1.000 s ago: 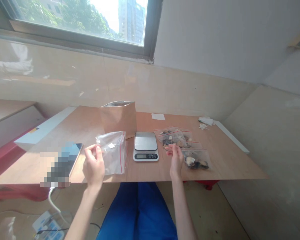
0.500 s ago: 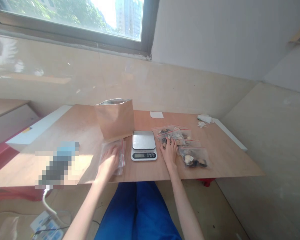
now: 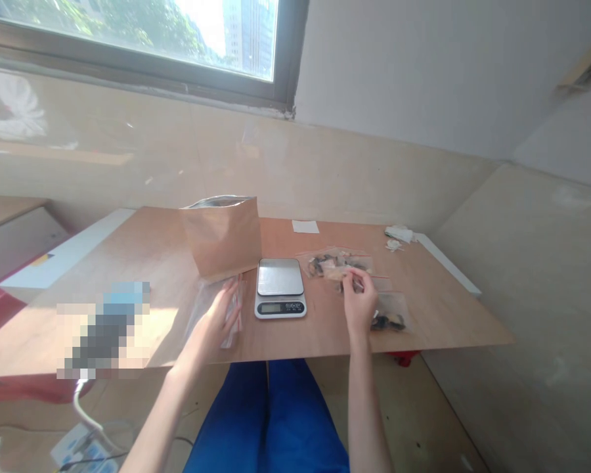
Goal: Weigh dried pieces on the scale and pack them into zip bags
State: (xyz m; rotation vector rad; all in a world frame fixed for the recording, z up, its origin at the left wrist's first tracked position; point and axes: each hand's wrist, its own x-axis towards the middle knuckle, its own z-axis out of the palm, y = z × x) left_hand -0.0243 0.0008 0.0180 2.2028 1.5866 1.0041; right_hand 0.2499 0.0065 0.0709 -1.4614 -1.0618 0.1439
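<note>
My left hand lies flat with fingers stretched out on a stack of empty clear zip bags left of a small digital scale. My right hand is raised slightly to the right of the scale, its fingers pinched on the edge of a filled clear zip bag holding dark and light pieces. Another filled bag lies just right of that hand. An open brown paper pouch stands upright behind the empty bags.
The wooden tabletop ends close to my blue-trousered legs. A blurred-out flat object with a white cable lies at the left front. A white slip and small white scraps lie at the back. A window sits above.
My left hand lowered the empty bags onto the table and now rests flat on them. My right hand went to the filled bags and has closed its fingers on one.
</note>
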